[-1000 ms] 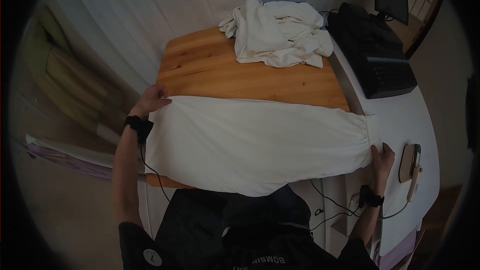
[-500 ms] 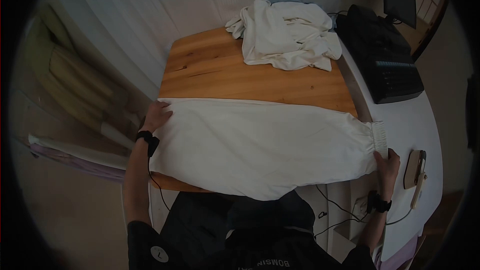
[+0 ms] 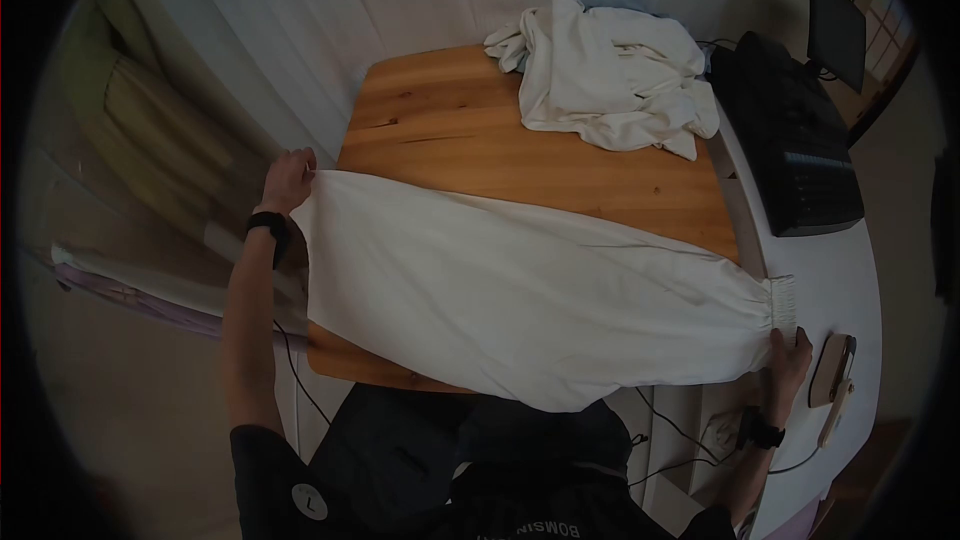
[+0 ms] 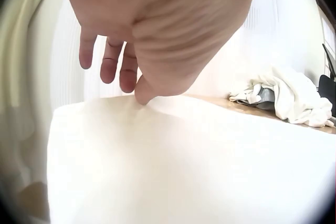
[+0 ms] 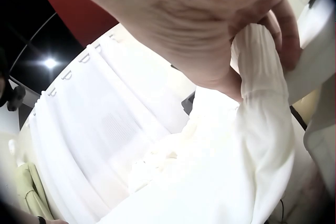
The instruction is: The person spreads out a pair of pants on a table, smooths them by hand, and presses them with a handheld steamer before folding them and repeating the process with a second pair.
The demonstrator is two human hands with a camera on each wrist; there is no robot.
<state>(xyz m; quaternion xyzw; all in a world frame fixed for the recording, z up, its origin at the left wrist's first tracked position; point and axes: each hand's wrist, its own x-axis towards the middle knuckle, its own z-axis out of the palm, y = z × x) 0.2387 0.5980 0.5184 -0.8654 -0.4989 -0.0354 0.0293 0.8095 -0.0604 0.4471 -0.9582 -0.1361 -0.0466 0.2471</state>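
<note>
In the head view, a white garment (image 3: pixel 500 290) stretches across the middle of the frame, mostly over a wooden top (image 3: pixel 440 155), its gathered band (image 3: pixel 783 302) reaching past the wood's right edge. At centre left, the left hand (image 3: pixel 289 182) grips an upper corner, lifting it a little; at the lower right, the right hand (image 3: pixel 790 358) pinches the band's lower end. Gripped at opposite ends like this, the cloth is probably being kept drawn out lengthwise. Crumpled white cloth (image 3: pixel 620 75) sits at upper right of centre, well apart from the garment, perhaps to leave the near part of the wood for spreading. A small handled device (image 3: pixel 832 370) lies near the right hand, its kind hard to make out. In the left wrist view, the thumb presses the cloth's upper edge while three fingers (image 4: pixel 109 69) hang slightly apart, off the cloth; the index finger is hidden, presumably pinching from behind. Glare washes out the fabric there, and the frame's bottom cuts it off. In the right wrist view, thumb and fingers are clamped around the ribbed band, which partly covers them, so how many layers they hold cannot be told.
</note>
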